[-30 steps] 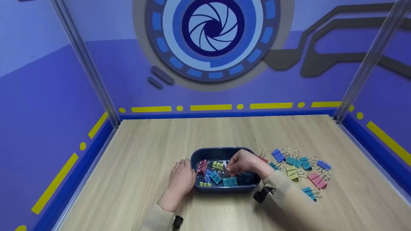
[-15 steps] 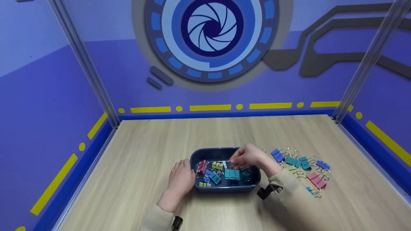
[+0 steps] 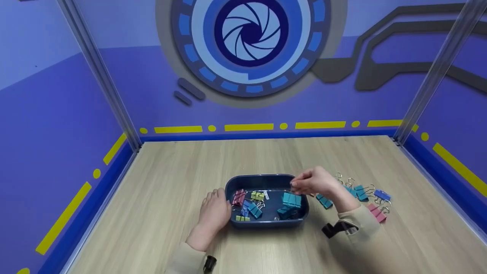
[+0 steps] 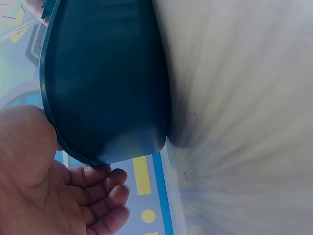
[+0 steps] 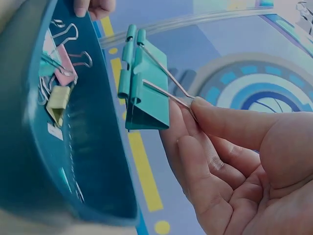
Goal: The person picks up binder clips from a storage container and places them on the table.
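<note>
My right hand [image 3: 317, 182] pinches a large teal binder clip [image 5: 146, 83] by its wire handles, thumb against fingers. The clip hangs over the right end of a dark blue bin [image 3: 266, 224], its body downward in the head view. At the bin's left end my left hand [image 3: 215, 209] holds the rim, its fingers [image 4: 105, 196] loosely bent outside and its thumb partly hidden behind the wall. Inside the bin lie a red clip [image 3: 239, 198], a yellow clip [image 3: 257, 196], a teal clip [image 3: 254, 209] and several others.
Right of the bin, more binder clips are scattered on the wooden table [image 3: 182, 171], among them a teal clip [image 3: 324, 201], a pink clip [image 3: 376, 213] and a blue clip [image 3: 382, 195]. My right arm partly covers them. Printed purple panels [image 3: 129, 95] enclose the table.
My right hand has lifted the teal clip from the bin floor and moved it right, to the bin's right end. My left hand and the bin have stayed in place.
</note>
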`<state>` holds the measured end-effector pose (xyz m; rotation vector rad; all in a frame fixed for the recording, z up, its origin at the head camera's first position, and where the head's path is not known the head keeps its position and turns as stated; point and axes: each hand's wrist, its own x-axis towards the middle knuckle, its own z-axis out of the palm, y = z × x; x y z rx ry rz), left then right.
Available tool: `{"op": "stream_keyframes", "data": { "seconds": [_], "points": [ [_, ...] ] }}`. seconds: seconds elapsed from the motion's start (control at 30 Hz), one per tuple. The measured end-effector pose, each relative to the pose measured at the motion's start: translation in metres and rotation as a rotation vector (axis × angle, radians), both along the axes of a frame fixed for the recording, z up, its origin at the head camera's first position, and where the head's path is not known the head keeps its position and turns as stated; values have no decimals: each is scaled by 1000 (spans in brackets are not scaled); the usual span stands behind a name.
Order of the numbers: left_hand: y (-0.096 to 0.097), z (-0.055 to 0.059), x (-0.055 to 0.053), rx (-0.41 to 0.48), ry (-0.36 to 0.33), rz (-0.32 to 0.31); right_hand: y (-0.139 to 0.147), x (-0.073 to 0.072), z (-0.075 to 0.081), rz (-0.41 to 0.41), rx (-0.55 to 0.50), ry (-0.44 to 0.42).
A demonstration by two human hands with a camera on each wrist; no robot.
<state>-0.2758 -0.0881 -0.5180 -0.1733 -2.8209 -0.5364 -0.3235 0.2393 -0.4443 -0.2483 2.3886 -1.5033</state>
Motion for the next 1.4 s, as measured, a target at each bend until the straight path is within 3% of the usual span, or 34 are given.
{"op": "stream_keyframes", "data": {
  "seconds": [0.3, 0.67, 0.93, 1.17, 1.4],
  "points": [
    [0, 1, 0, 4, 0, 2, 50, 11, 2, -12, -76, 0],
    [1, 2, 1, 19, 24, -7, 122, 31, -1, -140, -63, 31],
    [0, 1, 0, 16, 13, 4, 180, 44, -9, -288, -220, 11],
    [0, 0, 0, 16, 21, -5, 218, 53, -13, -417, -234, -32],
    [-1, 1, 0, 21, 0, -3, 253, 60, -23, -599, -331, -79]
  ]
}}
